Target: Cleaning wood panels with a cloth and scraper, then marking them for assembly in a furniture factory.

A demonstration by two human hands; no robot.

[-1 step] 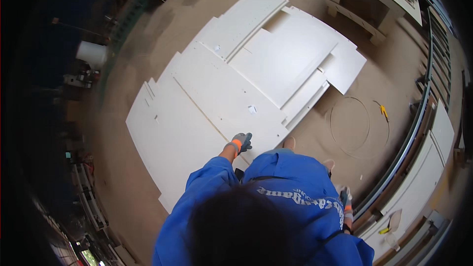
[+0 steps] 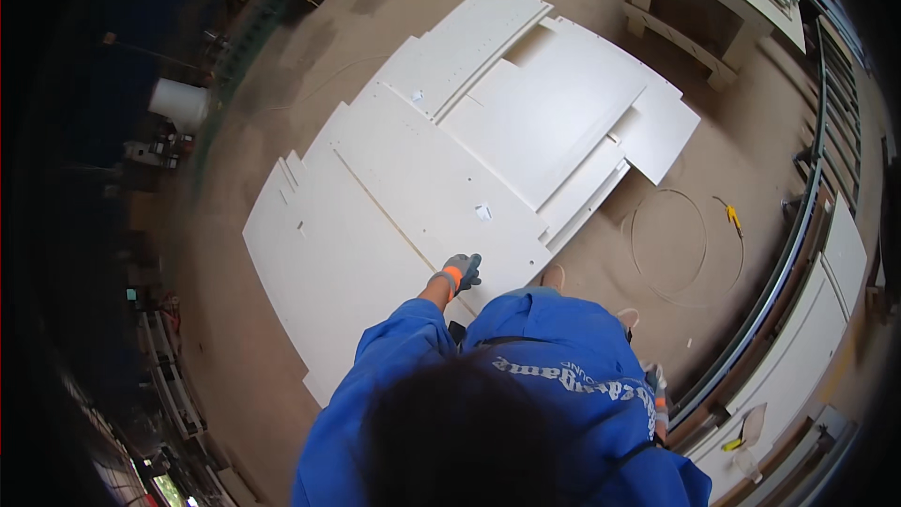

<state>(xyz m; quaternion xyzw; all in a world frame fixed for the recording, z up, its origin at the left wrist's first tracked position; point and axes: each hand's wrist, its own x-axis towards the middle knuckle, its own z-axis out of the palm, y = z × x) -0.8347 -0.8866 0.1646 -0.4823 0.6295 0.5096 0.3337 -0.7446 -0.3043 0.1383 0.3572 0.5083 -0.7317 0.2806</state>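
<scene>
My left hand (image 2: 460, 271), in a grey glove with an orange cuff, is held in front of me above a stack of white panels (image 2: 497, 178). Its fingers look curled together; whatever may be inside them is hidden. A small white label (image 2: 482, 213) lies on the panel just beyond this hand. Low at my right side hangs my right hand (image 2: 656, 379), gloved the same way and partly covered by my blue clothing. I cannot make out its fingers. A narrow tan gap (image 2: 380, 208) runs between two of the panels.
On the floor to the right lie a coiled hose (image 2: 702, 225) and a yellow air gun (image 2: 732, 216). A long metal rail (image 2: 765, 291) runs beside more white panels (image 2: 817, 319). A wooden workbench (image 2: 680, 33) stands at the far right, and a white drum (image 2: 178, 105) at the left.
The view has shifted very slightly, so the panels sit a little lower and to the right. My right hand has drawn slightly closer to my body.
</scene>
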